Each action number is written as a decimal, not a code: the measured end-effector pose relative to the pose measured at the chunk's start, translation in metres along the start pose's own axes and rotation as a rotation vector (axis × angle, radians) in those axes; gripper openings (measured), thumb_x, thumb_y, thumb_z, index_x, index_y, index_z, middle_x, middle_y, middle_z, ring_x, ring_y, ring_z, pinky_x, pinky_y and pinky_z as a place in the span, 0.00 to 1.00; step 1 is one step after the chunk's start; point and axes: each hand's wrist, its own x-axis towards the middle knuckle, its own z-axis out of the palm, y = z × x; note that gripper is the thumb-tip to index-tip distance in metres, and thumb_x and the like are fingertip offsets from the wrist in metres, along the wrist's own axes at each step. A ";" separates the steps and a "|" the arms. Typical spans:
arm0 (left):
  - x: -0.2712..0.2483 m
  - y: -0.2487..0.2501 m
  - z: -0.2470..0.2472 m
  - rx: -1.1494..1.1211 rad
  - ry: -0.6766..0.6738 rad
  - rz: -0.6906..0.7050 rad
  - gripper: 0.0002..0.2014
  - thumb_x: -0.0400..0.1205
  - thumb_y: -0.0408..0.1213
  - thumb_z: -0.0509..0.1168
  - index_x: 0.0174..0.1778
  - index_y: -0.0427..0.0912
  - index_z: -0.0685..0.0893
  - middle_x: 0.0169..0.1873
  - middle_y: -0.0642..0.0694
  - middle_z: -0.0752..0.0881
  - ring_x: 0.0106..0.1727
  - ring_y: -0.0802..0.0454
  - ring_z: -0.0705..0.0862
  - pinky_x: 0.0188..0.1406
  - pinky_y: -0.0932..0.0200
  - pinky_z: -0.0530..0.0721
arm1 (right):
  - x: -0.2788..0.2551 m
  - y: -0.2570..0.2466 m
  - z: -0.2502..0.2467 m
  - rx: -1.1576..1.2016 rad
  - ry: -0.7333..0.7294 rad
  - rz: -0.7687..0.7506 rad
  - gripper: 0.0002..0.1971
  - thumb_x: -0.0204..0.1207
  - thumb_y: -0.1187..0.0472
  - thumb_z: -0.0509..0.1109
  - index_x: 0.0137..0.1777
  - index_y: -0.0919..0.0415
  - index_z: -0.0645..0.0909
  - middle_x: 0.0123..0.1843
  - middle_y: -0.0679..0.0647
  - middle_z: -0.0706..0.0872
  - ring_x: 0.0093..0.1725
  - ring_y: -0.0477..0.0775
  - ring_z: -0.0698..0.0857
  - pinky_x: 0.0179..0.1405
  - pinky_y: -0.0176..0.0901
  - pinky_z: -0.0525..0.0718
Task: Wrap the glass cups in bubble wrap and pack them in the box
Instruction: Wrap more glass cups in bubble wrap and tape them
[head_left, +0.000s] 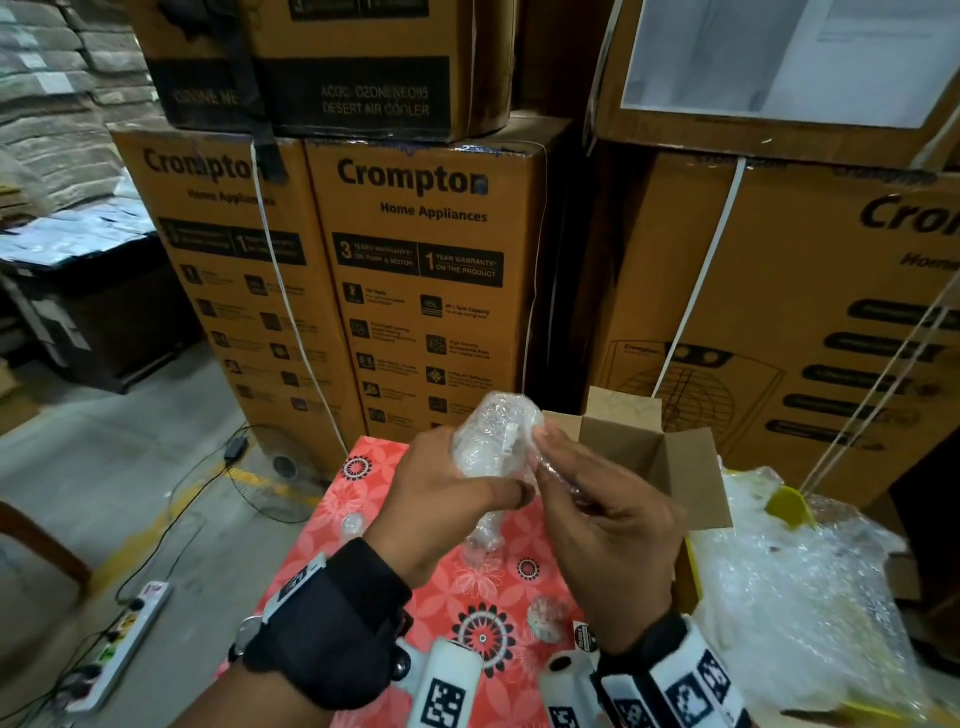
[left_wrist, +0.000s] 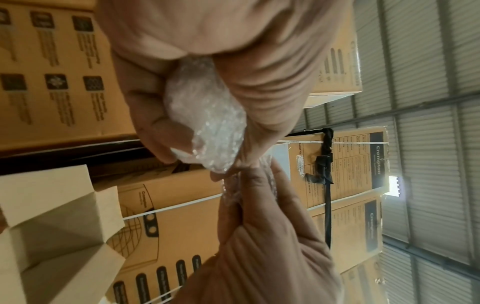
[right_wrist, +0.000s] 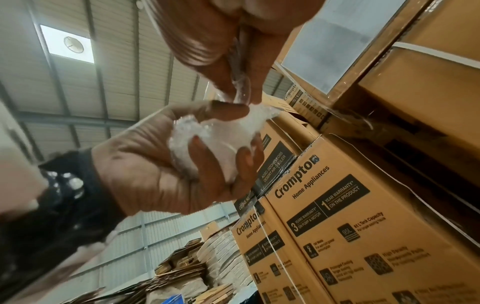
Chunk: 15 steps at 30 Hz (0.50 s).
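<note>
Floral tablecloth (head_left: 447, 587) (glossy) beneath crinkly bubble-wrapped cup (head_left: 493, 441).

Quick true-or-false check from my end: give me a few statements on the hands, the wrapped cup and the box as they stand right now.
1. The left hand grips the wrapped cup. True.
2. The wrapped cup lies inside the small box. False: it is held above the table, left of the box.
3. The small box stands open. True.
4. The right hand is empty. False: its fingers pinch the wrap at the cup.
5. The tablecloth is plain blue. False: red, floral.
</note>
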 end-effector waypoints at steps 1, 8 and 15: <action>0.000 0.001 0.001 -0.043 -0.011 -0.011 0.13 0.66 0.27 0.83 0.45 0.41 0.94 0.43 0.34 0.94 0.44 0.33 0.94 0.48 0.34 0.92 | -0.002 0.000 0.001 -0.025 0.018 -0.044 0.17 0.74 0.73 0.84 0.62 0.62 0.90 0.61 0.53 0.93 0.62 0.43 0.93 0.58 0.40 0.92; -0.006 0.000 0.010 -0.312 -0.048 -0.118 0.18 0.75 0.15 0.75 0.59 0.34 0.92 0.48 0.29 0.93 0.49 0.30 0.94 0.43 0.48 0.91 | -0.011 0.002 0.007 -0.076 -0.027 -0.156 0.16 0.79 0.72 0.76 0.65 0.67 0.90 0.67 0.57 0.91 0.68 0.46 0.91 0.62 0.39 0.91; -0.013 0.001 0.007 -0.563 -0.180 -0.172 0.21 0.78 0.13 0.70 0.66 0.32 0.89 0.53 0.29 0.92 0.53 0.34 0.94 0.41 0.50 0.92 | -0.015 0.000 0.008 -0.061 -0.222 -0.176 0.23 0.82 0.70 0.65 0.77 0.71 0.81 0.80 0.61 0.81 0.82 0.50 0.80 0.76 0.44 0.84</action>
